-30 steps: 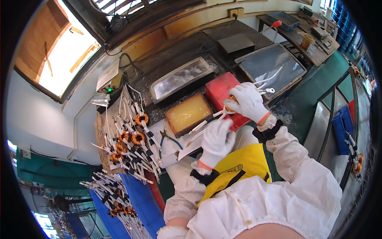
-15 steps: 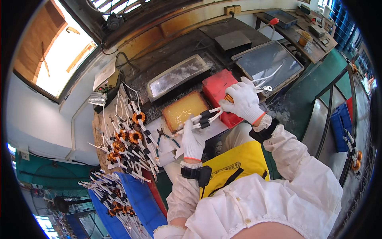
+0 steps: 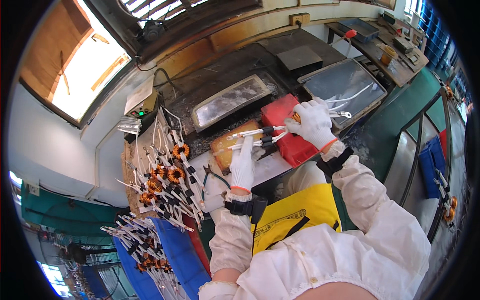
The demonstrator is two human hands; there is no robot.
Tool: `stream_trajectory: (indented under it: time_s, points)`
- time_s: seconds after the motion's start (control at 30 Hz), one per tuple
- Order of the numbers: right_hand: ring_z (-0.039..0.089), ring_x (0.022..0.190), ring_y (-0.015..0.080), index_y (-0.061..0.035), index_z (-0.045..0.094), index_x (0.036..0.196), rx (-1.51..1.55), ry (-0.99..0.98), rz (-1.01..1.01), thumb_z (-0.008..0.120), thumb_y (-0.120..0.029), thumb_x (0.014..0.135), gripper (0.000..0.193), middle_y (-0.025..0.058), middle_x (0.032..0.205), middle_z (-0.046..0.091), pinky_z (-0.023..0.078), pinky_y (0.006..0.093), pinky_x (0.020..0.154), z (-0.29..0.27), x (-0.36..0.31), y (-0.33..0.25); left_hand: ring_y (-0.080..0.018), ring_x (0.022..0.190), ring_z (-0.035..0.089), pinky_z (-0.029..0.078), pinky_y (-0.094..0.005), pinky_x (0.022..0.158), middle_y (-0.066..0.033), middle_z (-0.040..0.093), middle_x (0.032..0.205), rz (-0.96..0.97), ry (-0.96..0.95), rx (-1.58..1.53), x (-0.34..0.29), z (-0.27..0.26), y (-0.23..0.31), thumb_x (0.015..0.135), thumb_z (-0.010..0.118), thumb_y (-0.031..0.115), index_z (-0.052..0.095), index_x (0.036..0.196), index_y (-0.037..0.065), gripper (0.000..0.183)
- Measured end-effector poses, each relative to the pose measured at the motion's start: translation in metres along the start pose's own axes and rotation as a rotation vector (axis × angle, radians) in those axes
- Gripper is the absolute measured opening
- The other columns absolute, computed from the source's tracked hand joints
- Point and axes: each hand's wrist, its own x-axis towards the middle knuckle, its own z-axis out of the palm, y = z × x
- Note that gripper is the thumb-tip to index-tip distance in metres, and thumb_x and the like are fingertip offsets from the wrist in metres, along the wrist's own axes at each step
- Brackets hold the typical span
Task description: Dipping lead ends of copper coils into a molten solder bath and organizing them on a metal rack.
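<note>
The hands, both in white gloves, share one wound copper coil (image 3: pixel 296 118) and its white leads (image 3: pixel 245 134): the right hand (image 3: pixel 312 121) is closed round the coil, which shows only in part, while the left hand (image 3: pixel 243 166) has its fingers up against the leads, though whether it pinches them or only steadies them I cannot tell. A second ago the left hand was apart from the lead ends and nearer the lap; it has since moved left and away from the body, and the leads that slanted down toward the paper now run almost level, their tips over the yellow-filled tray (image 3: pixel 218 145). The right hand has stayed about where it was, with the coil above the red box (image 3: pixel 280 109) and further leads sticking out on its far side. For the work in hand, this seems to mean that the leads are being gathered and aligned with the coil kept steady; the two upper ones lie side by side, the lower ones are partly hidden by the fingers. The cutters (image 3: pixel 218 177) lie untouched on the bench (image 3: pixel 225 67), beside a pile of similar coils (image 3: pixel 176 175).
</note>
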Motion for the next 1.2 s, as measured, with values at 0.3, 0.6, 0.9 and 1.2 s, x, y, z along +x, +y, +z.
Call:
stream_trajectory:
  time_s: [0.3, 0.6, 0.9, 1.2]
  points:
    - [0.059, 0.072, 0.0264, -0.0097, 0.061, 0.068, 0.081, 0.087, -0.023, 0.072, -0.04, 0.069, 0.032, 0.0065, 0.069, 0.059, 0.045, 0.0399, 0.081, 0.002, 0.003, -0.001, -0.0156, 0.087, 0.061, 0.051, -0.0309, 0.078, -0.0067, 0.063, 0.099, 0.011, -0.146, 0.483, -0.027, -0.032, -0.013, 0.092, 0.061, 0.02, 0.057, 0.119, 0.004, 0.031]
    - [0.058, 0.073, 0.0259, -0.0101, 0.059, 0.067, 0.089, 0.092, -0.035, 0.071, -0.04, 0.069, 0.032, 0.0062, 0.069, 0.059, 0.044, 0.0398, 0.08, 0.004, 0.001, 0.003, -0.0305, 0.101, 0.056, 0.042, -0.0438, 0.09, -0.0117, 0.063, 0.102, 1.159, 0.009, 1.719, -0.006, -0.005, 0.014, 0.07, 0.073, 0.027, 0.05, 0.13, 0.009, 0.067]
    - [0.058, 0.073, 0.0257, -0.0101, 0.059, 0.067, 0.081, 0.084, -0.03, 0.072, -0.04, 0.068, 0.033, 0.007, 0.07, 0.059, 0.045, 0.0396, 0.078, 0.005, -0.001, 0.004, -0.0344, 0.106, 0.056, 0.043, -0.0438, 0.092, -0.0199, 0.061, 0.11, 0.786, -0.221, 1.642, 0.003, -0.022, 0.025, 0.074, 0.073, 0.031, 0.048, 0.13, 0.001, 0.068]
    - [0.057, 0.073, 0.0265, -0.0103, 0.06, 0.069, 0.082, 0.066, -0.018, 0.072, -0.039, 0.068, 0.032, 0.0065, 0.07, 0.059, 0.044, 0.0401, 0.079, 0.002, 0.003, 0.002, -0.0315, 0.102, 0.058, 0.046, -0.0402, 0.088, -0.0133, 0.063, 0.105, 0.514, -0.135, 1.474, -0.016, -0.089, 0.028, 0.084, 0.064, 0.029, 0.058, 0.12, 0.01, 0.042]
